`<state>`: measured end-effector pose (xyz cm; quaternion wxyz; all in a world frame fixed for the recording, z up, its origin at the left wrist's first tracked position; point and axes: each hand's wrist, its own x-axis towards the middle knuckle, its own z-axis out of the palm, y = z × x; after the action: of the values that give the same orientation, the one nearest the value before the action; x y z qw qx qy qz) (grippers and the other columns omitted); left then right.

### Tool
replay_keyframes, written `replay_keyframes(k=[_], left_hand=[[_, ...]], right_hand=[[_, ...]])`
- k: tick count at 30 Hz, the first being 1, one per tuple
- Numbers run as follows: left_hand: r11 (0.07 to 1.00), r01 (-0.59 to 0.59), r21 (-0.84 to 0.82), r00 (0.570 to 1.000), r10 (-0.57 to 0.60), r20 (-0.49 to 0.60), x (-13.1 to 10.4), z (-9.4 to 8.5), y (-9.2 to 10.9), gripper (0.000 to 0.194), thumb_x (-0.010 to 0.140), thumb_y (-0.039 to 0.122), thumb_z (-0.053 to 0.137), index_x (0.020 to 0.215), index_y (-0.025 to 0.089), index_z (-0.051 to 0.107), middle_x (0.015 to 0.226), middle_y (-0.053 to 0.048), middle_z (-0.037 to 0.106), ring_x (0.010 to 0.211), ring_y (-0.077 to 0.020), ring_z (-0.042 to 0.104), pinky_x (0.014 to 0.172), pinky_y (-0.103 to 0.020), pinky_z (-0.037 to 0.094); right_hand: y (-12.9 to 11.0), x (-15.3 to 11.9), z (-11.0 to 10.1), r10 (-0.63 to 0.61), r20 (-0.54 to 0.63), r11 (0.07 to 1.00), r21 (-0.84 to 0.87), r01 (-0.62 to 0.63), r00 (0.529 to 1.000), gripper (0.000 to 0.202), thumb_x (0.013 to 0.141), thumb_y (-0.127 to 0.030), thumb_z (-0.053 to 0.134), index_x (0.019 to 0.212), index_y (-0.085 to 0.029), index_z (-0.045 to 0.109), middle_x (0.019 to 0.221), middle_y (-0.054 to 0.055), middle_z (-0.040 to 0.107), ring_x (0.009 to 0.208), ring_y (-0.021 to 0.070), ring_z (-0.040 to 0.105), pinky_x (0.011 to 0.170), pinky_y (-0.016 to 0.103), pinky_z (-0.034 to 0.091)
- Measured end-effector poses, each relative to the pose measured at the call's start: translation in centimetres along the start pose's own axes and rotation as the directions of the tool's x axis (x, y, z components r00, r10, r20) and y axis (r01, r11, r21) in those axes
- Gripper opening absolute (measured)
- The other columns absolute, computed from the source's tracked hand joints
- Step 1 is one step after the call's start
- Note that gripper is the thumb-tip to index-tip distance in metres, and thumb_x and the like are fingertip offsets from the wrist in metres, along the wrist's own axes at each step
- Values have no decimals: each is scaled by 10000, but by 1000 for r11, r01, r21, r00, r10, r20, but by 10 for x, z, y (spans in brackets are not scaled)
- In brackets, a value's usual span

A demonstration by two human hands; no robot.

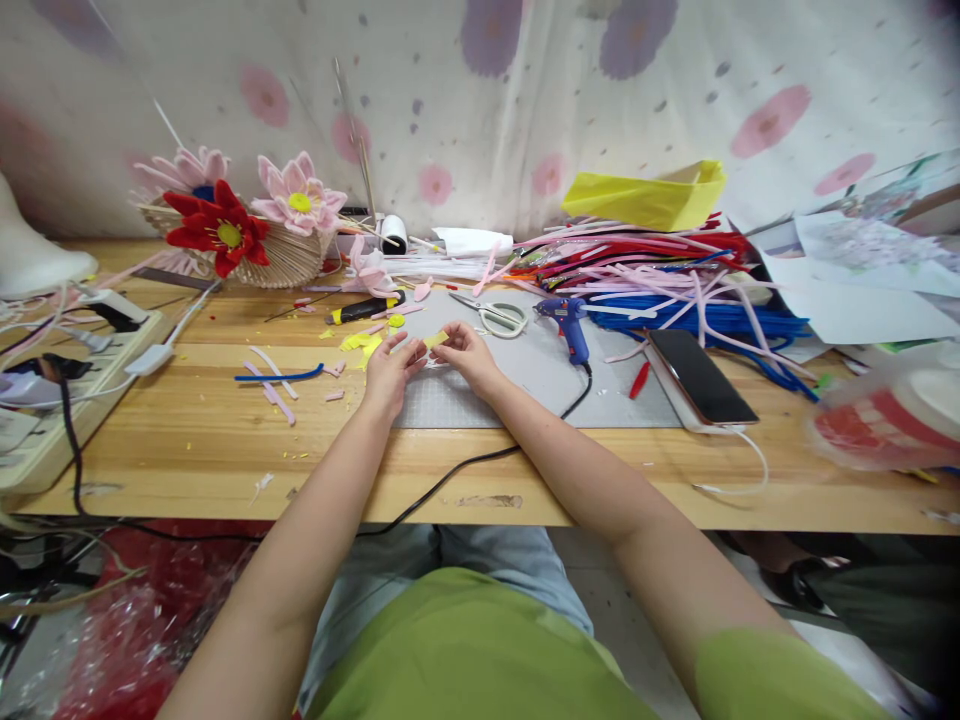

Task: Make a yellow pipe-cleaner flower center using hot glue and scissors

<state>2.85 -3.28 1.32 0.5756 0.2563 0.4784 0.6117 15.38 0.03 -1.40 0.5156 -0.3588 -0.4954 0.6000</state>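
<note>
Over the grey cutting mat (600, 385), my left hand (393, 372) and my right hand (466, 356) meet with a small yellow strip (435, 341) pinched between their fingertips. Yellow scraps (361, 345) and a round yellow piece (396, 321) lie just behind my left hand. White-handled scissors (501, 319) rest behind my right hand. To the right is a blue glue gun (568, 325), its black cord running toward the table's front edge. A yellow and black cutter (366, 309) lies at the back left of the mat.
Pipe-cleaner flowers (229, 232) stand at the back left. Bundles of pipe cleaners (675, 285) fill the back right. A phone (701, 377) lies right of the mat, near a plastic tub (892, 415). A power strip (82, 400) is at far left.
</note>
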Motion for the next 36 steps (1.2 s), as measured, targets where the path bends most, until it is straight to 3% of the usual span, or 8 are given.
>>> replay_keyframes(k=[10,17,24,28,36], left_hand=[[994,-17,112,1000,20,-24,-7,2,2,477,595,57,754,1025,136,564,767,-36,675,628,-126,643,585,-247,524],[989,-10,148,1000,13,-18,-8,1,3,531,575,88,786,1063,125,579,780,-50,675,623,-139,650,612,-274,532],[983,37,178,999,-37,0,-9,0,6,360,615,71,727,945,118,593,666,-35,660,639,-151,665,597,-258,524],[979,90,182,996,-90,-11,-9,0,9,336,628,37,700,934,118,588,663,-40,671,619,-146,670,579,-243,522],[984,128,123,991,-132,31,-8,-3,10,283,715,46,679,979,94,588,765,-92,701,674,-144,686,739,-289,543]], right_hand=[[-9,-5,-3,75,11,997,18,-75,997,435,498,-288,759,790,-206,448,624,-79,620,586,89,604,580,225,469],[-11,-7,-3,92,73,996,-11,-92,993,435,515,-293,770,805,-205,458,646,-69,629,623,96,613,583,225,475],[-11,-4,-6,41,-57,998,-34,-43,998,420,558,-371,764,809,-204,472,622,-74,574,611,95,607,558,218,472],[-11,-2,-8,20,-65,999,-38,-23,998,408,560,-354,760,806,-205,471,619,-76,581,587,89,603,557,214,469],[-17,-2,-13,67,-155,997,-13,-70,986,361,570,-311,758,774,-196,483,636,-50,593,608,106,621,547,212,471]])
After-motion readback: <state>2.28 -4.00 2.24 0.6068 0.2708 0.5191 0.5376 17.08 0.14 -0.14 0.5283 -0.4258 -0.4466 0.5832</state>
